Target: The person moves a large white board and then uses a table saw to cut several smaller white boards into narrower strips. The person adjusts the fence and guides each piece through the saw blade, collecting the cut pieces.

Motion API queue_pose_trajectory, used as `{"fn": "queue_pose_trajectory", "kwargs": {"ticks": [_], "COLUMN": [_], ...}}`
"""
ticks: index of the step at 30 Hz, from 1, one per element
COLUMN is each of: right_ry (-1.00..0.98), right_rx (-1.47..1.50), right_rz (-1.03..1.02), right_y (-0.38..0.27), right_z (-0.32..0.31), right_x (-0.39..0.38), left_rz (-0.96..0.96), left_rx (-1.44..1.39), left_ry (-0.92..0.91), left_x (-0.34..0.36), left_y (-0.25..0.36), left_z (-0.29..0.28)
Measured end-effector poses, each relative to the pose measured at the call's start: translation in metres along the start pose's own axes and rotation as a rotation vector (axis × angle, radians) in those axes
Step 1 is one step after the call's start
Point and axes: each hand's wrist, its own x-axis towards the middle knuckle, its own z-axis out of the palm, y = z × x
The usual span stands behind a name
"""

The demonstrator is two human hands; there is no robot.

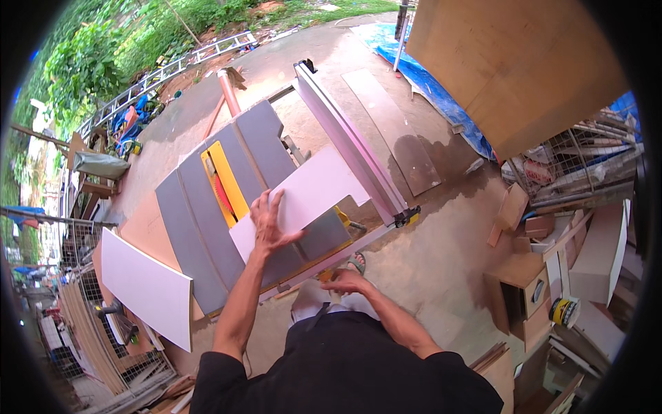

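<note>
My left hand [267, 224] lies on a white board [314, 190] with its fingers spread and its thumb out to the right. Beneath the board is the grey top of a table saw [196, 224]. A yellow insert [238, 190] with a red strip along its slot [222, 193] sits in that top, just beyond my fingertips. The board's far edge lies close to the long rip fence [352, 145], and a notch shows at its right corner. My right hand [347, 281] is low in front of my waist, fingers apart, near the saw's front edge; nothing shows in it.
A white panel [148, 286] leans at the saw's left. A long flat board [393, 131] lies on the concrete beyond the fence. A large brown sheet [524, 62] stands at the upper right. Wooden boxes [517, 290] and offcuts crowd the right; a ladder [165, 72] lies far left.
</note>
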Motion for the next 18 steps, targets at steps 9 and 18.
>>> {"fn": "queue_pose_trajectory", "kwargs": {"ticks": [9, 18], "right_ry": [0.198, 0.408], "right_rx": [-0.042, 0.029], "right_rz": [-0.491, -0.78], "right_y": [-0.114, -0.206], "right_z": [-0.031, -0.01], "right_x": [-0.099, -0.084], "left_rz": [-0.424, -0.774], "left_rx": [-0.336, -1.124], "left_ry": [0.353, 0.638], "left_x": [-0.061, -0.087], "left_y": [0.058, 0.107], "left_z": [-0.061, -0.055]}}
